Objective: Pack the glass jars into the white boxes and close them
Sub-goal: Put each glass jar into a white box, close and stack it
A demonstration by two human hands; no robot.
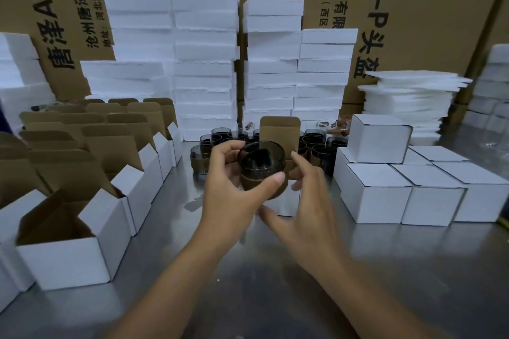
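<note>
My left hand (234, 192) grips a dark smoked glass jar (261, 163) by its rim and side, with the thumb across its front. The jar sits tilted in the mouth of an open white box (285, 202) at the table's centre. That box's brown lid flap (279, 132) stands upright behind the jar. My right hand (309, 201) is blurred, with spread fingers beside the box's right wall and the thumb low against its front. More dark jars (319, 147) cluster behind the box.
Rows of open white boxes (82, 228) with raised brown flaps line the left side. Closed white boxes (385, 192) are stacked at the right. White foam blocks (203, 63), foam sheets (413, 96) and brown cartons (440, 8) stand at the back of the metal table (275, 283).
</note>
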